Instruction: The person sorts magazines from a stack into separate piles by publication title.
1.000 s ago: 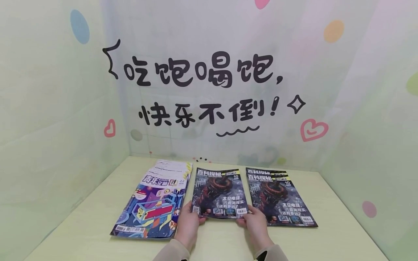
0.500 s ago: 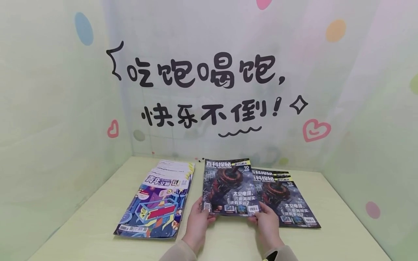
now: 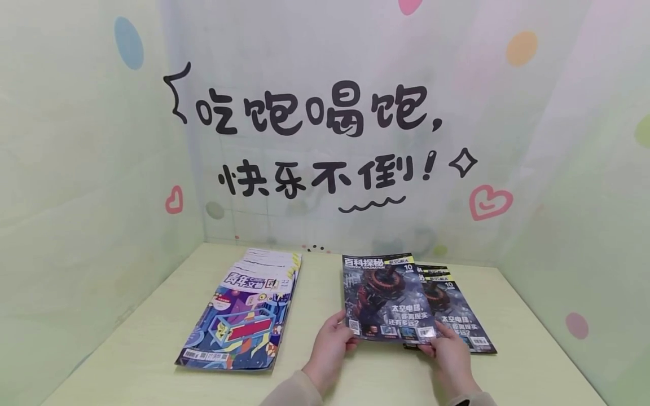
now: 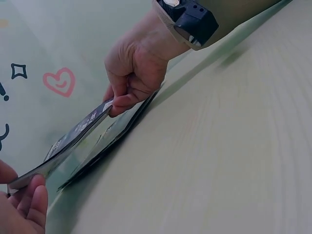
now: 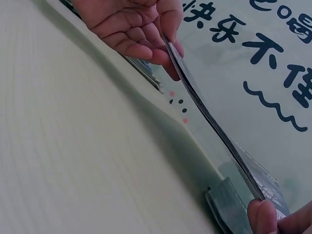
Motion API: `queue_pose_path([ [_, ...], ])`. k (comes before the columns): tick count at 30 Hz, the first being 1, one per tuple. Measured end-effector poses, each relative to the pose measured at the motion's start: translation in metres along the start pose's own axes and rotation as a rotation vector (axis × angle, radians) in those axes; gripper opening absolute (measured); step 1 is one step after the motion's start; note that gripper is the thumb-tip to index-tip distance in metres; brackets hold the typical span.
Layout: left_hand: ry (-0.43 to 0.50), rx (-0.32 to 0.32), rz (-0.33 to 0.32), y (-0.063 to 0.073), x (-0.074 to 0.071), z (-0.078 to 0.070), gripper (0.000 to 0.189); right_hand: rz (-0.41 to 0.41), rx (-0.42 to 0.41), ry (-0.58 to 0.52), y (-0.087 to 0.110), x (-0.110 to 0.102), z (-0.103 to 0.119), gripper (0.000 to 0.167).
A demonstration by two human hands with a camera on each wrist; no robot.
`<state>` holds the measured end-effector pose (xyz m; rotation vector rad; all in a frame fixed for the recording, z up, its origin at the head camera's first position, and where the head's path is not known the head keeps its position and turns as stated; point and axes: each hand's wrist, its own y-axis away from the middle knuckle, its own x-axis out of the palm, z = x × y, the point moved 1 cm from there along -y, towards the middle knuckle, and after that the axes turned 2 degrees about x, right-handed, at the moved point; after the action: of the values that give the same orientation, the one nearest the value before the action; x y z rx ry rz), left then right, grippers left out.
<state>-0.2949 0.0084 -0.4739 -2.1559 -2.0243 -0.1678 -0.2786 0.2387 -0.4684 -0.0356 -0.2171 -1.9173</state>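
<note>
A dark-covered magazine (image 3: 386,299) is held up level by its near corners. My left hand (image 3: 329,349) pinches its near left corner, thumb on top and fingers beneath. At the near right corner my right hand (image 3: 453,352) grips it the same way. Below its right part lie matching dark magazines (image 3: 472,327), partly covered by the held one in the head view. The left wrist view shows a gap between the held magazine (image 4: 80,129) and the pile (image 4: 109,146) on the table. Seen edge-on in the right wrist view, the held magazine (image 5: 214,126) spans both hands.
On the left of the pale yellow table (image 3: 137,338) lies a fanned stack of purple and blue magazines (image 3: 238,321), white top edges showing. Fabric walls with dots, hearts and large black Chinese writing (image 3: 315,110) enclose the back and sides.
Both hands have lifted the magazine from between the two stacks and carried it right, so it now overlaps the right pile. The left stack stays put.
</note>
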Motion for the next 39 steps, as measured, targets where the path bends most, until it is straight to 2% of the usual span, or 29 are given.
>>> queue_pose_path([
  [10, -0.015, 0.007, 0.13, 0.002, 0.036, 0.003, 0.059, 0.005, 0.012, 0.052, -0.006, -0.05, 0.015, 0.059],
  [13, -0.026, 0.006, 0.137, 0.005, 0.052, 0.006, 0.058, 0.009, 0.02, 0.072, -0.009, -0.067, 0.019, 0.058],
  [17, -0.031, -0.029, 0.121, 0.01, 0.072, 0.008, 0.057, 0.008, 0.04, 0.099, -0.012, -0.089, 0.022, 0.058],
  [21, -0.016, -0.052, 0.111, 0.011, 0.087, 0.011, 0.056, -0.002, 0.062, 0.112, -0.016, -0.105, 0.022, 0.059],
  [25, -0.034, -0.065, 0.099, 0.012, 0.094, 0.017, 0.056, -0.017, 0.106, 0.095, -0.018, -0.113, 0.018, 0.059],
  [31, -0.077, -0.095, 0.077, 0.019, 0.097, 0.022, 0.054, -0.025, 0.151, 0.081, -0.016, -0.118, 0.011, 0.058],
  [33, -0.095, -0.106, 0.069, 0.021, 0.097, 0.022, 0.052, -0.056, 0.161, 0.094, -0.015, -0.118, 0.01, 0.056],
  [35, -0.115, -0.112, 0.067, 0.023, 0.098, 0.023, 0.05, -0.098, 0.164, 0.125, -0.014, -0.117, 0.01, 0.055],
  [39, -0.181, -0.115, 0.069, 0.022, 0.099, 0.024, 0.047, -0.166, 0.141, 0.281, -0.011, -0.115, 0.012, 0.053],
])
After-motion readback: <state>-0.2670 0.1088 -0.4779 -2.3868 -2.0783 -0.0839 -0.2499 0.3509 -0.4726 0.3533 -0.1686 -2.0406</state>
